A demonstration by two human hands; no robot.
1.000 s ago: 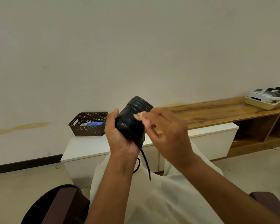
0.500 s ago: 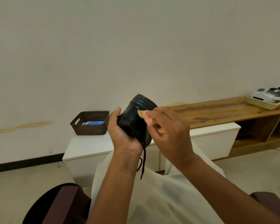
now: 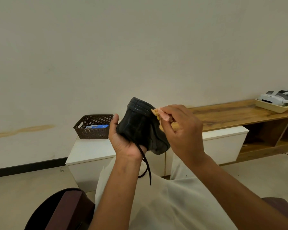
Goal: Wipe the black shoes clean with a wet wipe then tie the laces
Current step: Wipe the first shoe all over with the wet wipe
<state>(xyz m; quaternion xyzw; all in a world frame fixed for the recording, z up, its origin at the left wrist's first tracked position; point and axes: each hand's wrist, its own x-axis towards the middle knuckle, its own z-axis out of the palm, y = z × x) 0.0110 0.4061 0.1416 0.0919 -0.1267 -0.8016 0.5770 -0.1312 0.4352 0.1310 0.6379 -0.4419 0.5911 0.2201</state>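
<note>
We've got a black shoe (image 3: 140,128) with black laces (image 3: 145,165), and the wipe (image 3: 158,113) on it looks yellowish-tan with a pinkish bit. The basket (image 3: 93,128) is dark brown with a dotted hole pattern, something blue and white inside. The cabinet (image 3: 90,151) is plain white, the shelf (image 3: 231,113) is streaky wood grain, the tray (image 3: 273,107) is cream, and our trousers (image 3: 170,205) are off-white.

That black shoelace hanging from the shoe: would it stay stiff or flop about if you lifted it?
Probably floppy: the shoelace dangles in a loose curve below the shoe that the left hand holds up. It looks thin, so likely very light and apt to swing. It seems untied, so it may slip through fingers.
</note>
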